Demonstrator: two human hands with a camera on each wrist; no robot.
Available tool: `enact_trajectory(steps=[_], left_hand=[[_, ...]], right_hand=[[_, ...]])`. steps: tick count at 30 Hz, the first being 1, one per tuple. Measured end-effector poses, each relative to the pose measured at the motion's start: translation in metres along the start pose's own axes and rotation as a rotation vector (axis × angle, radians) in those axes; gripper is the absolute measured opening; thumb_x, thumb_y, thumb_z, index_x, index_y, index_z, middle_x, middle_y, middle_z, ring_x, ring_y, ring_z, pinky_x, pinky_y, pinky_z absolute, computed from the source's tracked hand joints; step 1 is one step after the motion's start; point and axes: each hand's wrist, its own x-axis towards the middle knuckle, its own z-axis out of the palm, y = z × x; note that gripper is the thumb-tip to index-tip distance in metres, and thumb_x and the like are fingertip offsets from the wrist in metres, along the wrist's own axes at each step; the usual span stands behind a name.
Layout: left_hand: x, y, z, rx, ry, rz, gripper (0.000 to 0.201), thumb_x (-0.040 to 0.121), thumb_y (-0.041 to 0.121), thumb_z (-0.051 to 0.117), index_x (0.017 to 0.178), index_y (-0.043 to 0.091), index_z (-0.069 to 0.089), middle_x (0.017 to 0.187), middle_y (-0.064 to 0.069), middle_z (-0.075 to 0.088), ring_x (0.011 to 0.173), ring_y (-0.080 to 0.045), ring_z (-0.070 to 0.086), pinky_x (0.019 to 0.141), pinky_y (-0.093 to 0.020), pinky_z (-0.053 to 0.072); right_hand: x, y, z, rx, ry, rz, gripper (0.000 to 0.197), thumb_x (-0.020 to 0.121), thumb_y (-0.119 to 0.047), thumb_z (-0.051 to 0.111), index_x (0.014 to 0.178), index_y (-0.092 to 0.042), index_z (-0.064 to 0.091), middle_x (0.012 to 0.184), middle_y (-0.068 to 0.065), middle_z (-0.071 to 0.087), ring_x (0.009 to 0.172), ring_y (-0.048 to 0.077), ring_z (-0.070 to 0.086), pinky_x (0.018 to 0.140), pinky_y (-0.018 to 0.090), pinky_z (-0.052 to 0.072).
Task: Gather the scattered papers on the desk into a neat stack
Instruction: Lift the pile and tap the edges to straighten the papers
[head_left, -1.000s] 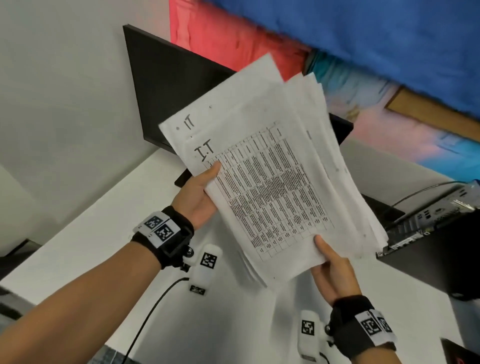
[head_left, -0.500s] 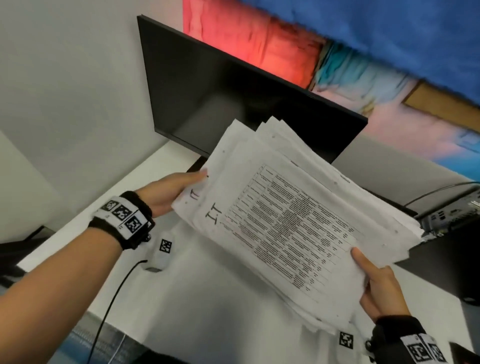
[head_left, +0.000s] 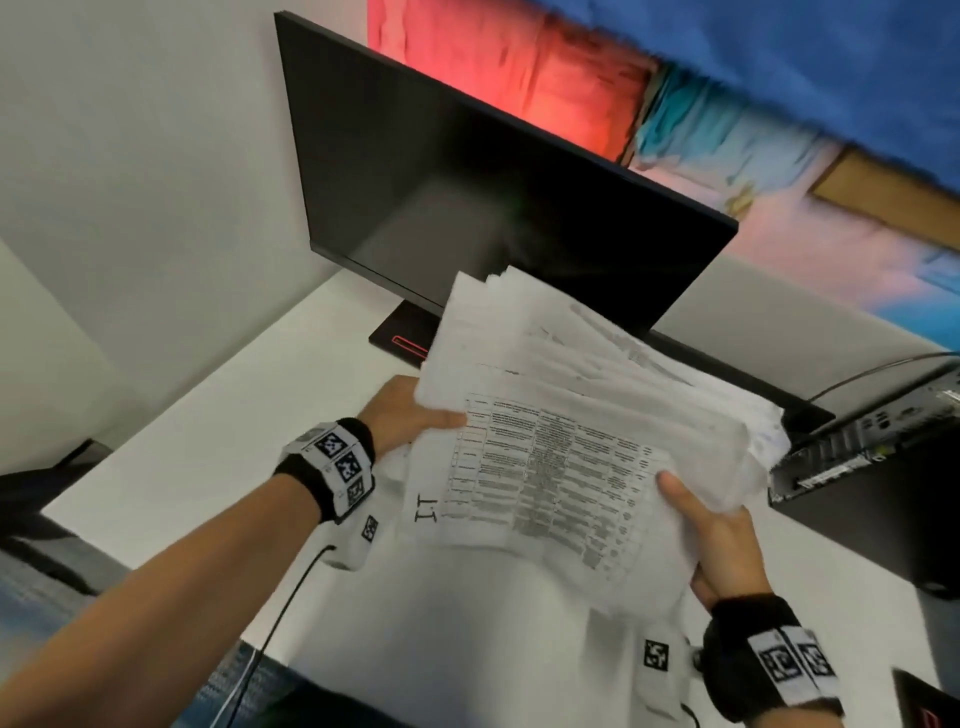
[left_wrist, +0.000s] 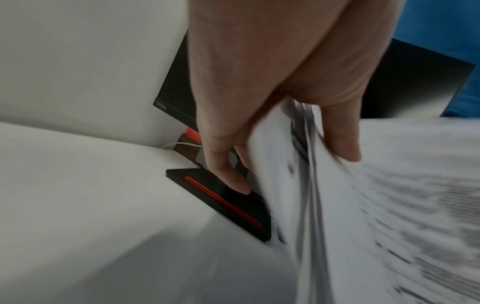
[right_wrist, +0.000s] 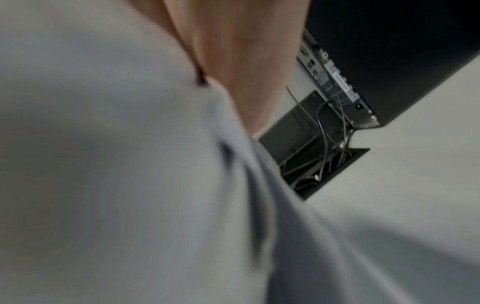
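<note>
A thick, uneven stack of printed papers (head_left: 571, 447) is held tilted above the white desk (head_left: 208, 457), its top sheet showing a table of text. My left hand (head_left: 410, 415) pinches the stack's left edge, thumb on top. In the left wrist view the left hand (left_wrist: 280, 131) has its thumb over the papers (left_wrist: 389, 205) and its fingers beneath. My right hand (head_left: 711, 540) grips the near right corner, thumb on top. The right wrist view is blurred: the papers (right_wrist: 116, 174) fill it, with the right hand (right_wrist: 241, 61) above.
A black monitor (head_left: 467, 192) stands at the back of the desk on a black base with a red stripe (left_wrist: 226, 203). A black computer case (head_left: 872, 493) lies at the right, with cables dropping into a desk opening (right_wrist: 324, 164). A cable (head_left: 280, 613) runs off the front edge.
Both hands have lowered the stack from high in front of the monitor toward the desk and turned it flatter. The grip of each hand is the same.
</note>
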Motion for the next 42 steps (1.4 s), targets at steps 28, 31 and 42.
enact_trajectory(steps=[28, 31, 42], left_hand=[[0.011, -0.013, 0.030, -0.348, 0.366, 0.134, 0.021, 0.080, 0.013, 0.083, 0.095, 0.023, 0.075, 0.094, -0.002, 0.080, 0.094, -0.027, 0.078, 0.075, -0.038, 0.064], [0.010, 0.002, 0.028, -0.350, 0.354, 0.201, 0.020, 0.081, 0.012, 0.081, 0.096, 0.024, 0.076, 0.094, -0.001, 0.081, 0.089, -0.022, 0.079, 0.081, -0.042, 0.064], [0.019, 0.030, 0.026, -0.384, 0.524, 0.252, 0.030, 0.084, 0.038, 0.076, 0.087, 0.014, 0.058, 0.073, 0.009, 0.054, 0.063, -0.002, 0.052, 0.063, -0.013, 0.048]], right_hand=[[0.026, 0.050, 0.009, -0.156, 0.176, 0.009, 0.041, 0.077, 0.003, 0.076, 0.115, -0.011, 0.071, 0.109, 0.015, 0.076, 0.106, 0.036, 0.070, 0.097, 0.046, 0.054], [0.029, 0.041, 0.005, -0.128, 0.174, -0.041, 0.050, 0.075, -0.003, 0.081, 0.123, -0.013, 0.069, 0.112, 0.011, 0.077, 0.108, 0.032, 0.071, 0.100, 0.047, 0.053], [0.026, 0.028, 0.001, -0.235, 0.091, -0.152, 0.056, 0.080, 0.018, 0.061, 0.130, -0.008, 0.061, 0.121, 0.011, 0.066, 0.105, 0.013, 0.061, 0.082, 0.020, 0.046]])
